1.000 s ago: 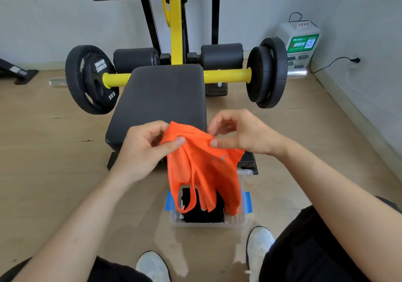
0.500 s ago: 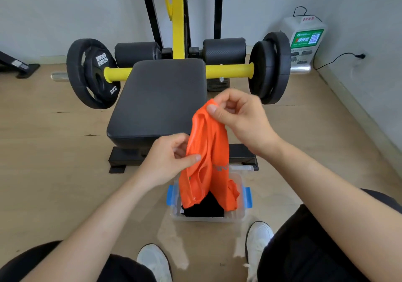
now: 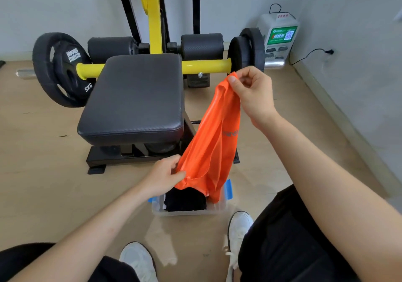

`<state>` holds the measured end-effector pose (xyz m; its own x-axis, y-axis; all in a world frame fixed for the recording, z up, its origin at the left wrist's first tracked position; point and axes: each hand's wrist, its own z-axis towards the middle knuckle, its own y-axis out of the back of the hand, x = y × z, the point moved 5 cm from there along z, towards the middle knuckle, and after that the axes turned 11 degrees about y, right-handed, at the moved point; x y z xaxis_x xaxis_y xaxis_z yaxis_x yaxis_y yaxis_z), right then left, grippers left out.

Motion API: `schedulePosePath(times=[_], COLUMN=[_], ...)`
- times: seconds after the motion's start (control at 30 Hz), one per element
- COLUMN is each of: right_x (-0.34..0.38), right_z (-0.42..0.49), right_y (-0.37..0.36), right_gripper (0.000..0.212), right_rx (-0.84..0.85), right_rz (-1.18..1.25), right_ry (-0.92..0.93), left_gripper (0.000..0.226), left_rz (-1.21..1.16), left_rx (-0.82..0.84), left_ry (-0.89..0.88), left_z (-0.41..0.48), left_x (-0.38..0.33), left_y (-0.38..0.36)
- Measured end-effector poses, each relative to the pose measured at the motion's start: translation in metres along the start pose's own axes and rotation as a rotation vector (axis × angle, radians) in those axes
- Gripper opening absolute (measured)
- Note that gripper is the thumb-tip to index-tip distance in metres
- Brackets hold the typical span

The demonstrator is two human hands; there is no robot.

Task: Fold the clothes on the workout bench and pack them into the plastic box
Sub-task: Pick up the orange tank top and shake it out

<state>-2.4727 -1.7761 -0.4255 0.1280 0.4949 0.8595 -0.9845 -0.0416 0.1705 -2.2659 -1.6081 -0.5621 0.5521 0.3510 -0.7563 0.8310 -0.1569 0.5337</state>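
two hands share one orange top (image 3: 213, 142). our right hand (image 3: 253, 96) pinches its upper end between thumb and fingertip, raised beside the bench seat (image 3: 134, 99). our left hand (image 3: 164, 178) pinches the lower edge, fingers curled round the cloth. the top hangs stretched between them in a loose, bunched strip, and its bottom trails over the plastic box (image 3: 185, 213) on the floor, where a black folded garment (image 3: 185, 200) lies. we judge the fold is not yet done. to do it well, we should find two true corners or a seam and pull the cloth flat. we should then lay it on the seat so the layers line up before we halve it. folding in the air risks a lumpy bundle that sits badly in the box.
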Motion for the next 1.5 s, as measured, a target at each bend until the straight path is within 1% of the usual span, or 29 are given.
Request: schedulePosePath(times=[0.07, 0.17, 0.23, 0.33, 0.4, 0.43, 0.5, 0.57, 0.67, 0.77, 0.83, 0.9, 1.07, 1.1, 1.17, 1.23, 1.33, 1.4, 1.5], right_x=[-0.007, -0.016, -0.022, -0.029, -0.031, -0.032, -0.033, -0.031, -0.024, -0.016, -0.014, -0.011, 0.006, 0.011, 0.023, 0.036, 0.057, 0.069, 0.077], right_z=[0.003, 0.006, 0.008, 0.009, 0.010, 0.010, 0.010, 0.009, 0.004, -0.002, -0.004, -0.006, -0.003, 0.000, 0.008, 0.019, 0.044, 0.063, 0.088], right_y=[0.008, 0.015, 0.017, 0.017, 0.016, 0.015, 0.012, 0.010, 0.005, 0.000, -0.003, -0.006, -0.013, -0.016, -0.023, -0.032, -0.044, -0.054, -0.071], right_gripper=[0.009, 0.009, 0.008, 0.007, 0.007, 0.007, 0.005, 0.002, 0.008, 0.008, 0.008, 0.008, 0.010, 0.012, 0.013, 0.011, 0.010, 0.011, 0.011], right_rx=[-0.037, -0.078, -0.085, -0.085, -0.081, -0.071, -0.029, 0.052, 0.206, 0.289, 0.304, 0.314, 0.285, 0.273, 0.253, 0.244, 0.210, 0.196, 0.186], right_rz=[-0.029, -0.080, -0.111, -0.128, -0.134, -0.132, -0.126, -0.126, -0.134, -0.129, -0.140, -0.148, -0.145, -0.135, -0.087, -0.018, 0.093, 0.150, 0.245], right_ry=[-0.012, -0.037, -0.059, -0.082, -0.087, -0.087, -0.085, -0.065, -0.016, 0.021, 0.037, 0.048, 0.086, 0.091, 0.073, 0.048, 0.004, -0.045, -0.138], left_gripper=[0.017, 0.019, 0.023, 0.035, 0.048, 0.051, 0.048, 0.046, 0.038, 0.039, 0.036, 0.031, 0.046, 0.045, 0.037, 0.029, 0.018, 0.015, 0.015], left_rz=[-0.078, -0.254, -0.305, -0.212, -0.117, -0.095, -0.067, -0.048, -0.092, -0.157, -0.176, -0.129, -0.033, -0.026, -0.021, -0.068, -0.269, -0.438, -0.601], left_rx=[0.062, 0.009, -0.004, 0.060, 0.048, 0.012, -0.065, -0.121, -0.222, -0.347, -0.421, -0.483, -0.592, -0.602, -0.632, -0.638, -0.630, -0.664, -0.727], left_ry=[0.027, 0.057, 0.045, 0.000, -0.033, -0.055, -0.094, -0.115, -0.159, -0.190, -0.198, -0.198, -0.152, -0.139, -0.102, -0.087, -0.089, -0.100, -0.111], left_z=[-0.001, -0.002, -0.007, -0.017, -0.022, -0.025, -0.032, -0.041, -0.054, -0.067, -0.072, -0.077, -0.097, -0.101, -0.107, -0.111, -0.111, -0.109, -0.098], left_x=[0.002, 0.001, -0.003, -0.010, -0.012, -0.012, -0.012, -0.013, -0.017, -0.020, -0.019, -0.017, -0.013, -0.012, -0.014, -0.020, -0.034, -0.043, -0.055], left_y=[-0.006, -0.001, 0.006, 0.015, 0.021, 0.025, 0.035, 0.045, 0.061, 0.080, 0.094, 0.108, 0.148, 0.156, 0.175, 0.196, 0.226, 0.247, 0.273])
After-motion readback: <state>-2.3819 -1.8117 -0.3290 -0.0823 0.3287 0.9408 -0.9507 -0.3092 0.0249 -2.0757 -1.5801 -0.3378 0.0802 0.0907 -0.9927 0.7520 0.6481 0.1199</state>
